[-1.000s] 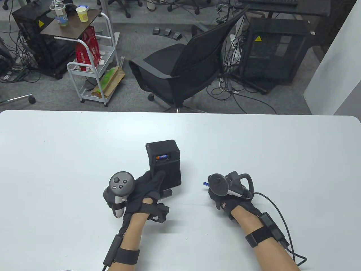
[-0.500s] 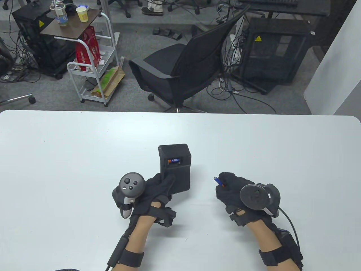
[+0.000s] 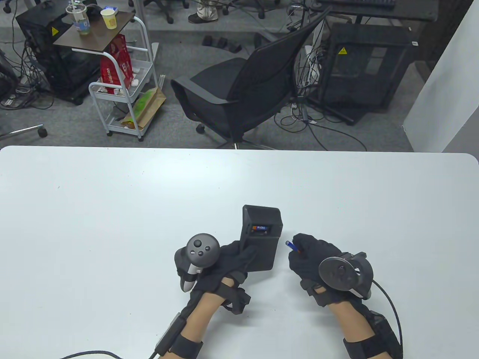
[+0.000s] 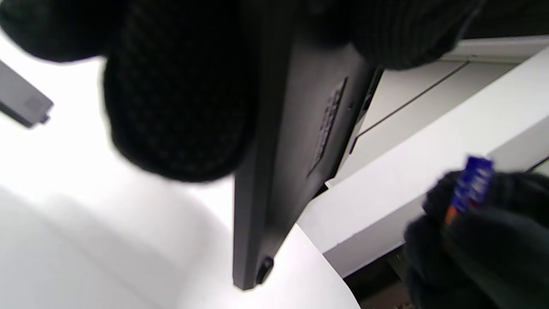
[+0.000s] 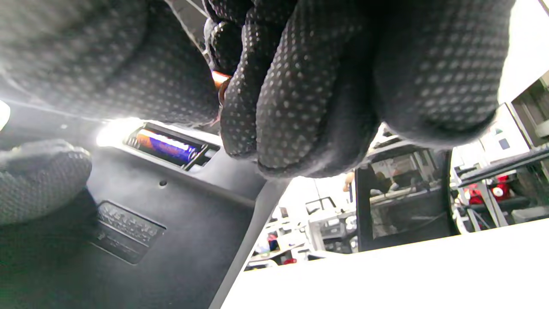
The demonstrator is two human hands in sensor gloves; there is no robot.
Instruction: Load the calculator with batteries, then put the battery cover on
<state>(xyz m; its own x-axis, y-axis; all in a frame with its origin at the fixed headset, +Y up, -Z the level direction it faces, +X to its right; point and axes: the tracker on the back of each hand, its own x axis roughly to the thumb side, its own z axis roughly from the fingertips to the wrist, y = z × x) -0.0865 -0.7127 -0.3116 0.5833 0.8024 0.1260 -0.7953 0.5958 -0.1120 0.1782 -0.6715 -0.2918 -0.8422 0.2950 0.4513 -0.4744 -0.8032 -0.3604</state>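
Note:
The black calculator (image 3: 262, 239) is back side up, tilted off the white table (image 3: 112, 209). My left hand (image 3: 245, 260) grips its near end, thumb on the back. One blue and orange battery (image 3: 261, 227) lies in the open compartment and also shows in the right wrist view (image 5: 165, 146). My right hand (image 3: 299, 248) pinches a second blue battery (image 3: 290, 246) just right of the calculator. That battery also shows in the left wrist view (image 4: 469, 189). A flat grey battery cover (image 4: 21, 103) lies on the table beside my left hand; in the table view it is hidden.
The table's far edge (image 3: 239, 149) runs across the middle of the view. A black office chair (image 3: 243, 93) and a white trolley (image 3: 123, 93) stand on the floor beyond it.
My left hand has carried the calculator to the right, close to my right hand. My right hand has turned palm down and holds the battery nearer the calculator.

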